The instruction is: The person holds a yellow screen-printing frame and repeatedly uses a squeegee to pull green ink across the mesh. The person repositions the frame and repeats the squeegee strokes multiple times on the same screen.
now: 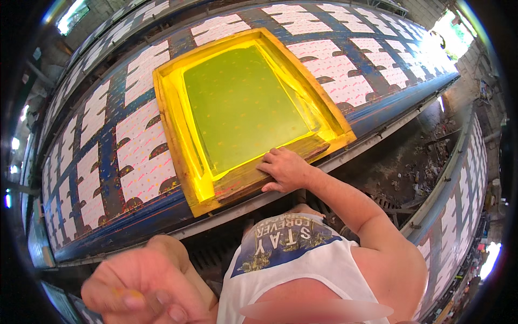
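A wooden squeegee (pixel 237 181) lies across the near end of a yellow screen-printing frame (pixel 164 127). My right hand (pixel 286 170) grips its upper edge right of the middle, fingers over the far side and thumb on the near side. Inside the frame is a greenish mesh (pixel 243 102) with small faint marks, bordered by bright yellow ink. Close to the camera at the lower left, my left hand (pixel 137 283) is raised off the table with its fingers curled in. A yellow stain shows on one fingertip, and I see nothing in that hand.
The frame rests on a long blue printing table (pixel 121 213) laid with rows of white printed, cut-out pieces (pixel 143 154). A metal rail (pixel 372 140) runs along its near edge. Another table (pixel 458 216) with similar pieces stands at right, across a littered floor (pixel 399 167).
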### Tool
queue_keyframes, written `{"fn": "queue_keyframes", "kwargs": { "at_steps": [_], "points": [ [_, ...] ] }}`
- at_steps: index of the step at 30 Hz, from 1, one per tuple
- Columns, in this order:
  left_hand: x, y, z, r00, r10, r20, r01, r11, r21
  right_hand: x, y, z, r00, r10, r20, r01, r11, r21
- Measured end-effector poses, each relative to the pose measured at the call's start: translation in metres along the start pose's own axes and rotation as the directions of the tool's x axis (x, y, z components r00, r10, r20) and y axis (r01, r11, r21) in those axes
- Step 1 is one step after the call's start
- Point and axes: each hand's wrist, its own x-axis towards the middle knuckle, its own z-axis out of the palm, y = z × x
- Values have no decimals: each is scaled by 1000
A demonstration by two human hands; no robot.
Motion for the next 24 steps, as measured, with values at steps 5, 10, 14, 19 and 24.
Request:
{"fn": "queue_keyframes", "kwargs": {
  "at_steps": [5, 10, 14, 19, 24],
  "points": [
    [25, 9, 81, 978, 207, -15, -206, 978, 20, -35, 33, -23, 977, -177, -118, 195, 966, 170],
    [18, 18, 152, 940, 307, -146, -291, 949, 122, -93, 103, -65, 956, -64, -287, 107, 985, 136],
    [-14, 10, 171, 967, 209, 147, -241, 939, 246, -132, 166, -86, 920, 62, -388, -2, 988, 151],
    [-78, -20, 155, 777, -518, 358, 314, 812, 493, -151, 219, -89, 829, 225, -512, -117, 965, 235],
    [-190, -89, 79, 537, -754, 379, 215, 556, 803, -138, 247, -70, 769, 359, -528, -243, 929, 278]
  ]
}}
